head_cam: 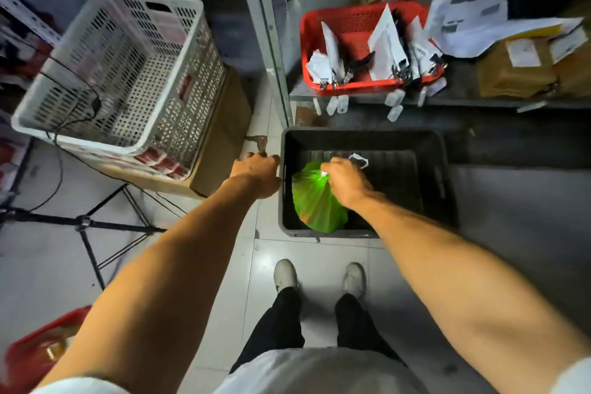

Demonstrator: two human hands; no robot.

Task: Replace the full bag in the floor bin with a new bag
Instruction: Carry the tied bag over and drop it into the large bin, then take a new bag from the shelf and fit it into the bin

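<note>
A black rectangular floor bin (446,189) stands on the tiled floor just ahead of my feet. Inside it, toward its left side, sits a full green plastic bag (315,205) with its neck gathered at the top. My right hand (347,181) reaches into the bin and grips that gathered neck. My left hand (257,173) is at the bin's left rim with its fingers curled; whether they hold the rim is hidden by the back of the hand. A small white and black scrap (359,160) lies in the bin behind the bag.
A white perforated crate (124,73) sits on a cardboard box at the left, above a black tripod stand (86,224) and cables. A metal shelf post (271,41) rises behind the bin. A red basket (367,45) of papers and clips sits on the shelf at right.
</note>
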